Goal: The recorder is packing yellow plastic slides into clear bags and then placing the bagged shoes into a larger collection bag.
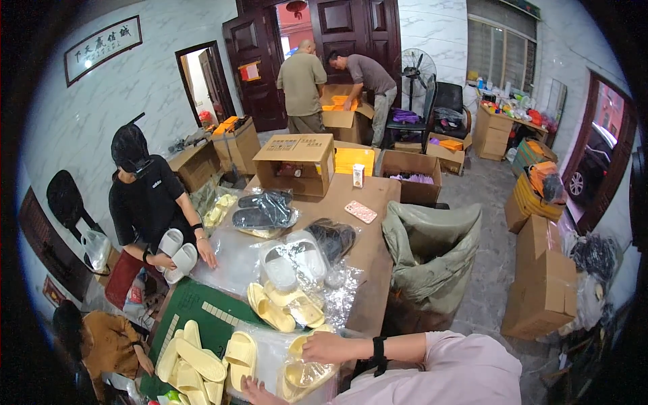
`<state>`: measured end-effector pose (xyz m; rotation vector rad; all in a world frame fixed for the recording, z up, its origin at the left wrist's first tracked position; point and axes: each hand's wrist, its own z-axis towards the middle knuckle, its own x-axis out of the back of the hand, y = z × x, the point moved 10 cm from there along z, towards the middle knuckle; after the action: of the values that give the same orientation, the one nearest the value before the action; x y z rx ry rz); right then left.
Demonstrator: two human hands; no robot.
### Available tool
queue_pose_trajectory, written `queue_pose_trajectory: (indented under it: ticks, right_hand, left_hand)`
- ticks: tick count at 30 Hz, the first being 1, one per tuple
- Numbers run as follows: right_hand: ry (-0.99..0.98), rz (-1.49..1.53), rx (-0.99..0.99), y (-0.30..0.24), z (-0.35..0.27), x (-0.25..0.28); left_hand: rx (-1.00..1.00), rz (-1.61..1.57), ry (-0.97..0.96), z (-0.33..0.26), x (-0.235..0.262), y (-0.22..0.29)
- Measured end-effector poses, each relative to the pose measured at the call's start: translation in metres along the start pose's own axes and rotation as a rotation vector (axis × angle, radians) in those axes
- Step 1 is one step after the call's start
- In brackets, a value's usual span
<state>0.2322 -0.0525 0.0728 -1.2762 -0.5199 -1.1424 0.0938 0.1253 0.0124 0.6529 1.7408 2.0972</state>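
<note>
My right hand (pixel 326 349), with a black band at the wrist, bends its fingers over a clear plastic bag (pixel 270 347) at the near table edge. Yellow slippers (pixel 300 379) lie under and beside that hand, within the film. My left hand (pixel 260 393) is at the lower edge, its visible fingers apart, partly cut off by the frame. Just beyond it, a single yellow slipper (pixel 240 356) lies sole down. A pile of loose yellow slippers (pixel 192 361) rests to the left on a green mat (pixel 177 312).
Bagged yellow slippers (pixel 287 307), white slippers (pixel 295 263) and dark slippers (pixel 263 210) lie farther up the table. A person (pixel 152 196) at left holds grey slippers (pixel 178 255). A phone (pixel 361 212), an open carton (pixel 293 165) and a large sack (pixel 432 250) are beyond.
</note>
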Motion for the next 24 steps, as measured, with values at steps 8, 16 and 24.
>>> queue_pose_trajectory:
  ticks: [8,16,24]
  right_hand:
    - [0.098,0.055,-0.067,0.021,-0.014,0.041]
    - [0.051,0.007,-0.050,0.023,-0.006,0.044]
    - [0.094,0.045,-0.206,0.042,-0.020,0.089]
  left_hand:
    - [0.273,0.348,-0.657,-0.041,-0.020,-0.198]
    - [0.440,0.208,-0.541,-0.039,-0.038,-0.304]
    - [0.433,0.385,-0.806,-0.055,-0.055,-0.310]
